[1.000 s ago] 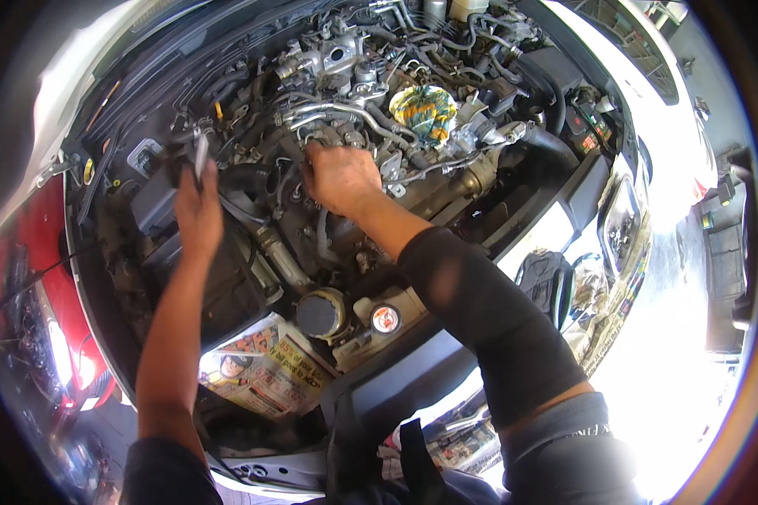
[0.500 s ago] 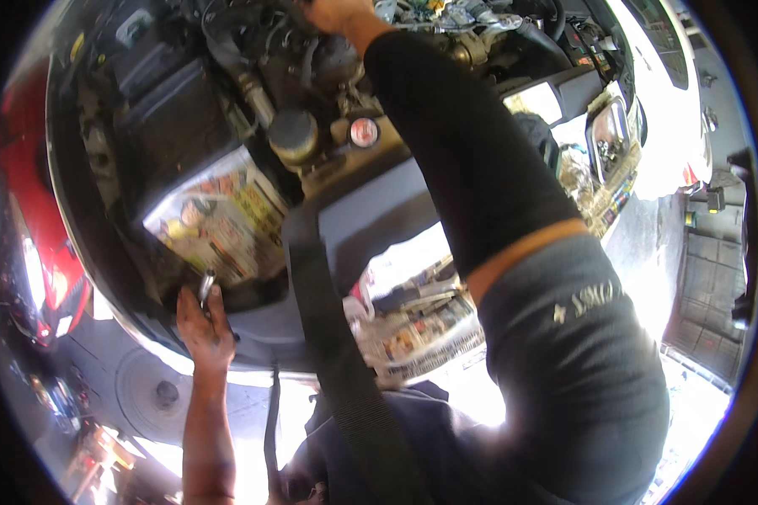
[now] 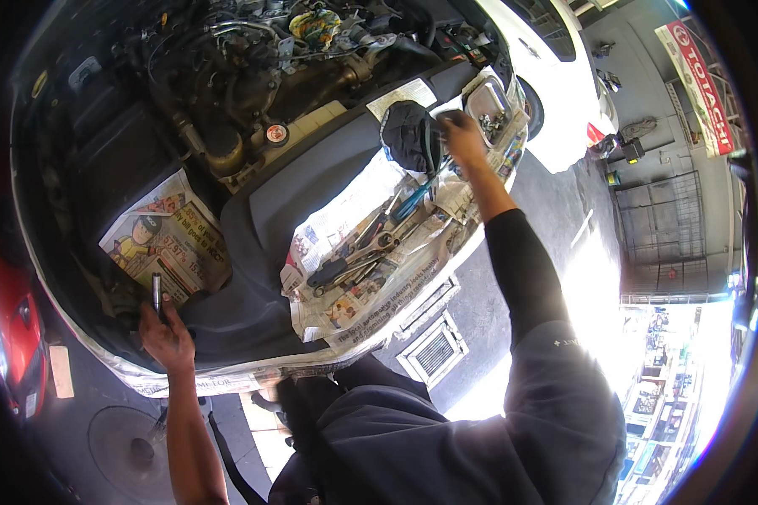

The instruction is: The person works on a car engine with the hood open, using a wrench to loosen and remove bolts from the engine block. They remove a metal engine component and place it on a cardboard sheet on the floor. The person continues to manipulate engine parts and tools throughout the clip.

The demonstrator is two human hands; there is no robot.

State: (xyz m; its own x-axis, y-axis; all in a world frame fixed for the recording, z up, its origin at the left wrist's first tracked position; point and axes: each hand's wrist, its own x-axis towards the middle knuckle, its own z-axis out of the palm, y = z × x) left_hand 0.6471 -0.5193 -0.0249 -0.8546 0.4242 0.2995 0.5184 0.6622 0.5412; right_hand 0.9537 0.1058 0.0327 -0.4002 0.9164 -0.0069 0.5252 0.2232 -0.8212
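Observation:
My left hand [image 3: 168, 333] is closed around a short, shiny metal rod [image 3: 157, 290], which stands upright above the fingers. It is at the front left edge of a car's engine bay, next to a newspaper sheet [image 3: 177, 240]. My right hand [image 3: 461, 139] reaches over the newspaper-covered front, between a black cloth cap [image 3: 408, 135] and a metal tray [image 3: 487, 103] with small metal parts in it. Its fingers curl down and are partly hidden. Whether they grip anything does not show.
Wrenches [image 3: 370, 244] and a blue-handled tool [image 3: 413, 200] lie on the front newspaper. Beyond is the engine [image 3: 269, 93], with a red and white round cap [image 3: 276, 135]. A red car [image 3: 13, 341] stands to the left, and a floor grate [image 3: 434, 349] is below.
My right hand has come back from deep in the engine bay and moved right to the cap and tray. The left hand still holds the metal rod. The view has shifted right.

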